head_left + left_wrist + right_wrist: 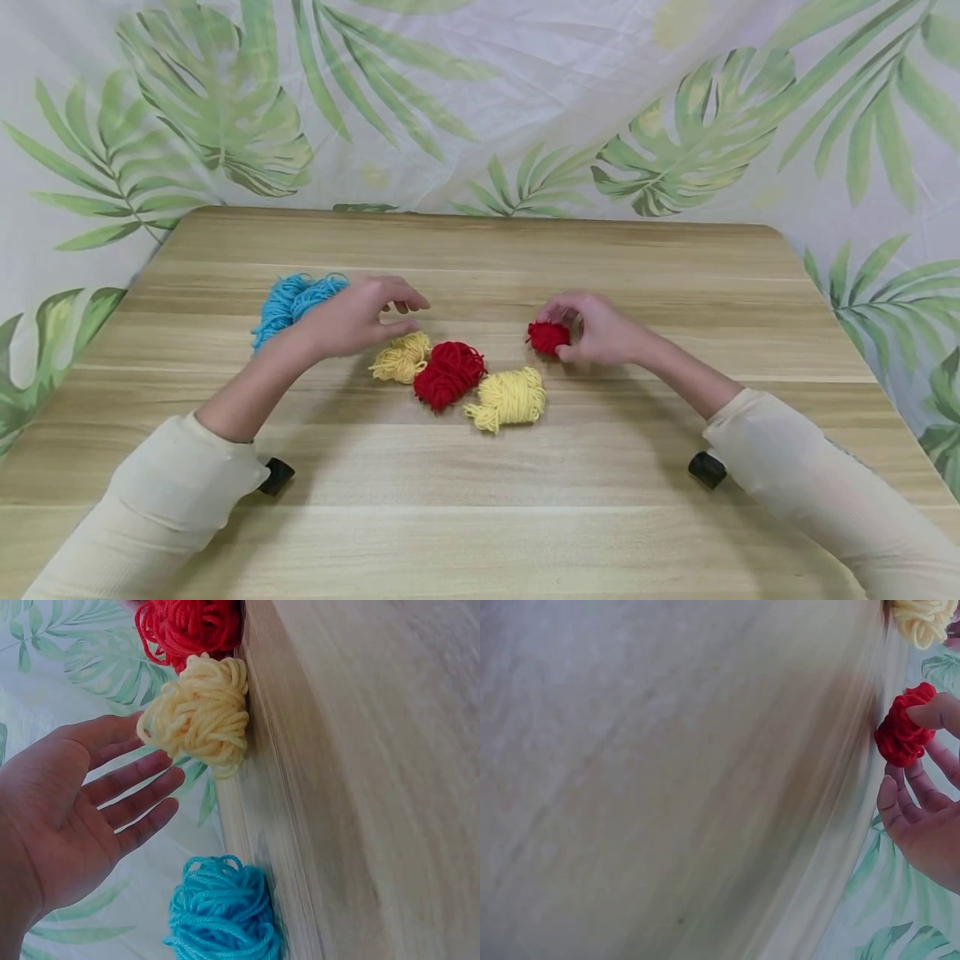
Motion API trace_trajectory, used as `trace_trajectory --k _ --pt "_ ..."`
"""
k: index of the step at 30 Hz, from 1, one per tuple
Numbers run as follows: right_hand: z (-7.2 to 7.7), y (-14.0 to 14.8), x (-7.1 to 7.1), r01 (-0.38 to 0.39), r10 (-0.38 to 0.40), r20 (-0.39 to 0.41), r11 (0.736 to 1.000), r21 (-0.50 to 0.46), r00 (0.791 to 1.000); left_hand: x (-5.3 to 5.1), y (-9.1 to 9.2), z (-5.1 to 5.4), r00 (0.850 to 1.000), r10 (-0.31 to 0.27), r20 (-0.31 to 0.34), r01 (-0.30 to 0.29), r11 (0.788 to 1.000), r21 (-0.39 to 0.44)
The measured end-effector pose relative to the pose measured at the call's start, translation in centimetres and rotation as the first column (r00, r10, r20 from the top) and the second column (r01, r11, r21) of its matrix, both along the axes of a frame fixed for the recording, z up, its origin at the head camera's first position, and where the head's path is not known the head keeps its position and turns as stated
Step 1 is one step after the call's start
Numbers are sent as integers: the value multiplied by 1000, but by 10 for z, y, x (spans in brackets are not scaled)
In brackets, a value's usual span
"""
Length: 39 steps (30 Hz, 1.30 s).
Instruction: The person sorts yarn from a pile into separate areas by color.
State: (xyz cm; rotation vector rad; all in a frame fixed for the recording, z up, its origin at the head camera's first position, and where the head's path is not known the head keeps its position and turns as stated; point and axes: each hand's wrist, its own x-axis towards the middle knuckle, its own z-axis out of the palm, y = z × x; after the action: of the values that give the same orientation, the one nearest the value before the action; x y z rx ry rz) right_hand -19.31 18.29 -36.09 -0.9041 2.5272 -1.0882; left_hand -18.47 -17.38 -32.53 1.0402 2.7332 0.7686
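Head view: the small, compact bundle of red yarn [550,337] is at the right hand [596,332], pinched between thumb and fingers at the right end of the group on the wood-grain counter [480,517]. Key relation: it lies to the right of, and slightly farther out than, the larger oblong bundle of red yarn [450,375], with a gap between them. The pale yellow roll of yarn [513,397] sits between the two, closer to the person, long axis roughly left-right. Larger red bundle: long axis slanted, far end leaning right.

Left hand [363,312] is the nearer of the hands to the larger red bundle. Its fingers are spread and extended forward, gripping nothing; thumb at the far edge of the small, loose bundle of deeper yellow yarn [401,358]. Thumb contact: cannot tell. That yellow bundle adjoins the larger red one on its left. Bundled blue yarn [283,307] lies to the left, partly behind the left hand.

Pose: both forearms angle inward from the near corners. Right wrist view shows the thumb laid on the small red bundle, other fingers bent alongside. Whether the bundle clears the counter: cannot tell.
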Motion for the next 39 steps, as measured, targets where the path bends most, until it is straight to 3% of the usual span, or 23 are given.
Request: trace_trajectory --k 20,27,34,39 --pt "-4 10 -22 94 -93 -61 995 20 994 -1 7 -8 998 -37 49 36 999 31" --pt "-1 12 -31 166 -164 -53 985 38 985 1 12 -9 991 -90 100 82 994 75" --pt "0 11 -42 213 -212 -40 976 34 976 4 15 -12 983 -151 109 141 986 95" --pt "0 10 -49 248 -248 -23 968 36 969 6 15 -13 977 -161 138 149 984 93"
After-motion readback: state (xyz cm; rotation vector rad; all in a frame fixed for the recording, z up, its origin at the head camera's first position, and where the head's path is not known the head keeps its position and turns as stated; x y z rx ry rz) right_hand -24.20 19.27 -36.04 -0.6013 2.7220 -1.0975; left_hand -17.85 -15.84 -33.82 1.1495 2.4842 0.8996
